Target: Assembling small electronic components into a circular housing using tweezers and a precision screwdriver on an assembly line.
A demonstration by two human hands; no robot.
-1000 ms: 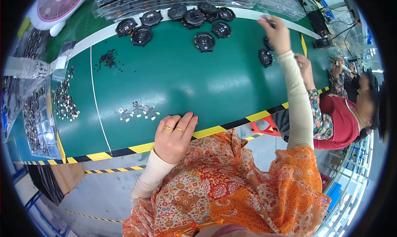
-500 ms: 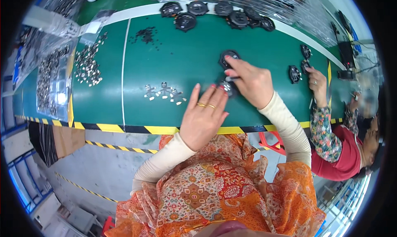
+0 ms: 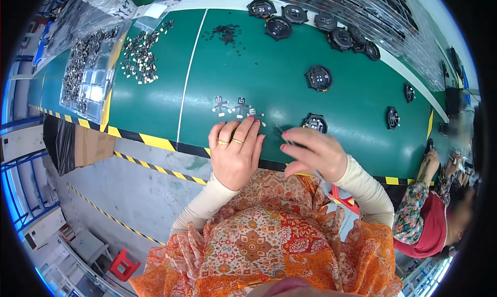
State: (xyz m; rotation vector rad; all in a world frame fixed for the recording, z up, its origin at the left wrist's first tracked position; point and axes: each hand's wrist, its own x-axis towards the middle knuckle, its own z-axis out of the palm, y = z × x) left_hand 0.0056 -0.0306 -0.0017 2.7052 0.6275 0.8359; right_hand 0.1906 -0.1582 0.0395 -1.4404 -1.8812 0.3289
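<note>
My left hand (image 3: 235, 153) lies over the table with its fingers stretched out, the fingertips at the nearest of several small parts. These are thin dark pieces with white tabs (image 3: 241, 106), set in a short row. To its right, my right hand (image 3: 317, 151) is closed, with a slim dark pair of tweezers (image 3: 279, 131) at its fingers, partly blurred. Just beyond the right fingers rests a round black watch-like housing (image 3: 315, 123), its near side hidden by the hand. Farther back sits another black housing (image 3: 319, 78).
Several more black housings (image 3: 278, 27) line the far edge. Small black bits (image 3: 227, 34) and a pile of black-and-white parts (image 3: 140, 59) lie left, beside a clear plastic tray (image 3: 93, 94). Striped tape (image 3: 155, 141) marks the near edge. A co-worker's hand (image 3: 430, 163) is at far right.
Both hands have left the near housing and come closer to me; my left fingers are now at the small parts. The farther housing lies released. The view has shifted, moving the table contents rightward.
</note>
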